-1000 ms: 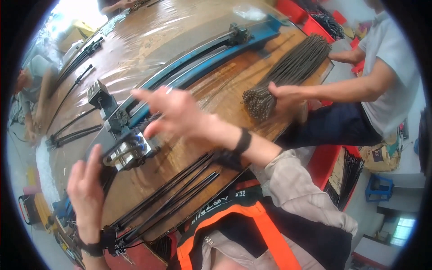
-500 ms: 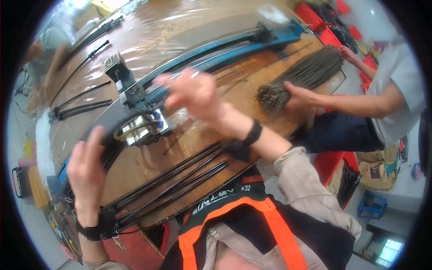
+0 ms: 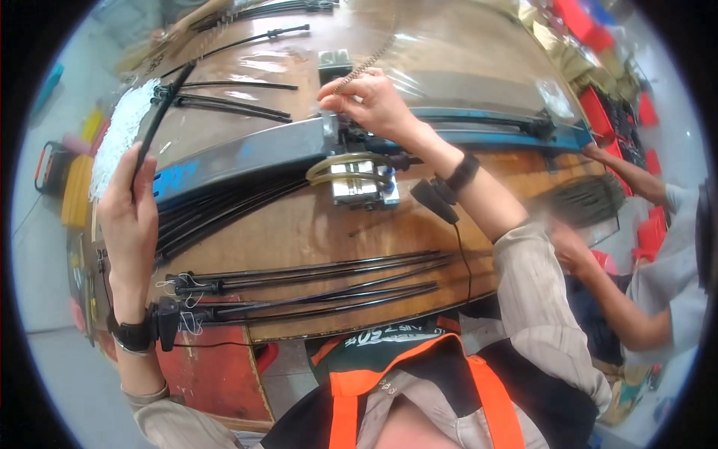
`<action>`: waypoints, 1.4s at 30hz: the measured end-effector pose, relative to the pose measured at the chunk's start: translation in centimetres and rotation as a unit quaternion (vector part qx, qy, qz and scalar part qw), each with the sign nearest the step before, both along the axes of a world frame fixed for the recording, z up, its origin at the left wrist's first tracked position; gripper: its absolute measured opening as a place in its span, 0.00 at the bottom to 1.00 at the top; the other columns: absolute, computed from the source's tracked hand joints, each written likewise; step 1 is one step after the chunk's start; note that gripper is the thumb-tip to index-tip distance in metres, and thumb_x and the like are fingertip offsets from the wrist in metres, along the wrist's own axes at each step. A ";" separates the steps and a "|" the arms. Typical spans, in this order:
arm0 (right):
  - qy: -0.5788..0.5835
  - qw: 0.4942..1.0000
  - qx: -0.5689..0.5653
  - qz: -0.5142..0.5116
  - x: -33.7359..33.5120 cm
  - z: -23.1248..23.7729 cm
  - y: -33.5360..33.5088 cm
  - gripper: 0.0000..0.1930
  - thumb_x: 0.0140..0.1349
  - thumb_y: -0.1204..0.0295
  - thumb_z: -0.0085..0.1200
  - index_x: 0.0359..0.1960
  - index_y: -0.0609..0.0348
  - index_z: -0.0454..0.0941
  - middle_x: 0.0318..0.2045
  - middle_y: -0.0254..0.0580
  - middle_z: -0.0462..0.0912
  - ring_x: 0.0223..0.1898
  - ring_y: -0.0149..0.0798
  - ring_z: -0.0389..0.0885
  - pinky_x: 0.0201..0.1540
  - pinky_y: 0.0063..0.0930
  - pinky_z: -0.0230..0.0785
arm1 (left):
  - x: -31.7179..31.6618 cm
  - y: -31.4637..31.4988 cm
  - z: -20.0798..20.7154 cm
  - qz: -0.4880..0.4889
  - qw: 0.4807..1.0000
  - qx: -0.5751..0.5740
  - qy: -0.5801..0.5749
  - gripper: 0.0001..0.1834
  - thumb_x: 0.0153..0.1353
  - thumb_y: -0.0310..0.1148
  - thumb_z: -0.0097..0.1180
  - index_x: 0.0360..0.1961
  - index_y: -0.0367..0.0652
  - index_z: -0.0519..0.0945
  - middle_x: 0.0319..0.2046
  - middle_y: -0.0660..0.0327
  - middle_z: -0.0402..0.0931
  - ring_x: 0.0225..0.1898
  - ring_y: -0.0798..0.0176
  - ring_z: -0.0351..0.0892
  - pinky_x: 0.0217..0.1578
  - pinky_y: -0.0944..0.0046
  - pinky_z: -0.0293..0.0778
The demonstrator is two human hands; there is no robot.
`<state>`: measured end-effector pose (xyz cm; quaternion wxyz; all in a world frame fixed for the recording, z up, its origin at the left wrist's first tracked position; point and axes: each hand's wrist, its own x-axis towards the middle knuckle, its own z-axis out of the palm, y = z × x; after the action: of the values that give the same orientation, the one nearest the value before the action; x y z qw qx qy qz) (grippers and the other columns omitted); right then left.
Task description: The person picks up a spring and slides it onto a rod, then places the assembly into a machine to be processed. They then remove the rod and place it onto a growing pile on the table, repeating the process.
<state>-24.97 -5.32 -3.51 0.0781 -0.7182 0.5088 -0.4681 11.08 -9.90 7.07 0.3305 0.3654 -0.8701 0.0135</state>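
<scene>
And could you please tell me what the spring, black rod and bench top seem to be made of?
Spring in the right hand: probably bare metal, dull brownish, judging by its fine coils. Black rod in the left hand: plastic or coated metal, the look leaves it open; evenly dark surface. Bench top, near side: apparently wood, perhaps varnished, from its warm brown and soft sheen.

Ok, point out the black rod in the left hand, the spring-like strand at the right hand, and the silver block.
Black rod [image 3: 161, 116], head view: on its bare shaft.
Spring-like strand [image 3: 369, 61], head view: along its coiled length.
Silver block [image 3: 353, 188], head view: on its shiny face.
</scene>
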 end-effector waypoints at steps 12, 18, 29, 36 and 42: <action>0.330 0.941 -0.045 -0.066 1.2 -0.2 -1.9 0.09 0.60 0.62 0.62 0.27 0.51 0.81 0.22 0.30 0.81 0.37 0.36 0.78 0.56 0.36 0.56 | 1.0 -1.6 -3.2 -0.016 0.999 0.048 0.010 0.13 0.67 0.29 0.55 0.50 0.33 0.78 0.35 0.47 0.80 0.31 0.57 0.78 0.36 0.62 0.74; 0.443 0.883 0.044 -0.153 -10.3 0.8 6.7 0.03 0.59 0.67 0.60 0.29 0.48 0.79 0.28 0.33 0.82 0.42 0.44 0.78 0.59 0.45 0.56 | 1.5 -4.1 -4.4 -0.046 0.997 0.035 -0.041 0.13 0.66 0.30 0.56 0.50 0.37 0.78 0.37 0.47 0.80 0.34 0.48 0.80 0.37 0.58 0.75; 0.440 0.805 0.273 -0.291 -22.6 2.6 17.5 0.07 0.58 0.67 0.57 0.27 0.57 0.79 0.28 0.47 0.80 0.43 0.50 0.75 0.50 0.44 0.61 | -15.2 -4.6 -10.6 -0.245 0.963 0.039 -0.104 0.06 0.64 0.34 0.53 0.35 0.43 0.75 0.27 0.53 0.76 0.32 0.46 0.79 0.32 0.52 0.77; 0.473 0.805 0.240 -0.266 -23.0 2.0 15.9 0.10 0.55 0.69 0.59 0.22 0.63 0.76 0.25 0.55 0.78 0.35 0.57 0.75 0.42 0.48 0.65 | -15.3 -5.0 -10.9 -0.180 0.969 0.101 -0.137 0.12 0.65 0.40 0.54 0.33 0.41 0.77 0.28 0.51 0.78 0.33 0.45 0.80 0.35 0.49 0.76; 0.454 0.789 0.294 -0.290 -22.9 2.1 15.3 0.09 0.54 0.70 0.59 0.21 0.63 0.78 0.26 0.57 0.79 0.37 0.58 0.76 0.43 0.48 0.66 | -16.2 -4.6 -11.7 -0.207 0.966 0.126 -0.087 0.14 0.64 0.42 0.54 0.29 0.41 0.78 0.29 0.51 0.79 0.35 0.44 0.80 0.36 0.48 0.76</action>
<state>-47.89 9.94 -1.44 -0.0939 -0.6091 0.7830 0.0841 -5.11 -14.52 -4.65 0.2008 0.2134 -0.9468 -0.1334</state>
